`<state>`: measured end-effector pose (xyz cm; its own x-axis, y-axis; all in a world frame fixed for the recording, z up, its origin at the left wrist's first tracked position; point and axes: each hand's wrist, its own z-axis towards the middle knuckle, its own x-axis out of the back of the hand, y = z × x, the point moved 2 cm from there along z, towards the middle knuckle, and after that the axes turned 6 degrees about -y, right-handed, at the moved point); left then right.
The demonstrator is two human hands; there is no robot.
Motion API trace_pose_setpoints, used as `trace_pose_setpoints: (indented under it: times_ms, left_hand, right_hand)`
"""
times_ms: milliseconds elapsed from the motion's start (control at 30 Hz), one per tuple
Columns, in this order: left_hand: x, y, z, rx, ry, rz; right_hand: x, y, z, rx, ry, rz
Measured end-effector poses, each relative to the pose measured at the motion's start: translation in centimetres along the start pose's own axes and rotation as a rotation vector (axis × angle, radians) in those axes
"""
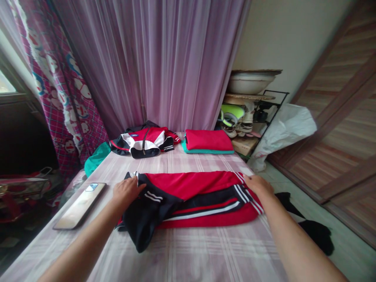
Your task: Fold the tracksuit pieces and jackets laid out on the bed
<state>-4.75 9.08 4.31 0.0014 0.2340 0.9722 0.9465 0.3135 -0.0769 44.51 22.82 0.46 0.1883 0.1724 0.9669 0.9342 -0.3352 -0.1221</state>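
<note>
Red jacket (pixel 194 199) edges under both hands

text: none legible | labels: none | numbers: none | signs: none

I see bare bed (pixel 188 258) along the near edge, open to my hands. The phone (pixel 80 205) blocks the left edge, the jacket (pixel 190 201) spans mid-bed, and clothes (pixel 145 141) with a folded stack (pixel 208 141) crowd the far edge.

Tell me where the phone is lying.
The phone lies flat on the bed's left side, just left of the left hand and the red-and-black jacket.
</note>
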Motion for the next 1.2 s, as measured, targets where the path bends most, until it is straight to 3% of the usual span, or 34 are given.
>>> trace_pose_setpoints:
  times_ms: [200, 433, 600, 700, 800, 900, 1000, 1100, 1200]
  left_hand:
    - [-1.5, -0.3, 0.8, 0.087, 0.041, -0.059]
    - [-1.5, -1.2, 1.8, 0.126, 0.069, -0.164]
    - [-2.3, -2.7, 2.3, 0.075, -0.052, -0.118]
    - [-1.5, -2.8, 2.1, 0.050, 0.002, -0.088]
    - [-0.3, -1.2, 2.0, -0.010, 0.119, -0.066]
    - [-0.4, 2.1, 2.5, -0.241, 0.111, -0.103]
    - [-2.7, 5.0, 3.3, -0.409, 0.041, -0.115]
    - [-5.2, 5.8, 3.7, -0.359, 0.076, -0.071]
    - [-6.6, 5.4, 3.7, -0.311, 0.086, -0.062]
  right_hand:
    - [-0.9, 0.4, 1.9, 0.045, -0.010, 0.014]
    - [-0.5, 1.0, 1.7, 0.081, 0.244, 0.274]
    - [-2.7, 2.0, 1.2, 0.033, 0.149, 0.246]
    - [-2.9, 1.8, 0.8, 0.035, 0.118, 0.219]
    - [-1.4, -0.1, -0.2, 0.121, 0.279, 0.181]
    - [-0.3, -4.2, -1.6, 0.350, 0.356, 0.178]
    - [-0.9, -8.7, -3.3, 0.583, 0.274, 0.175]
    - [-3.1, -11.8, -5.3, 0.751, 0.137, 0.059]
    - [-5.5, -12.4, -6.7, 0.778, -0.025, -0.107]
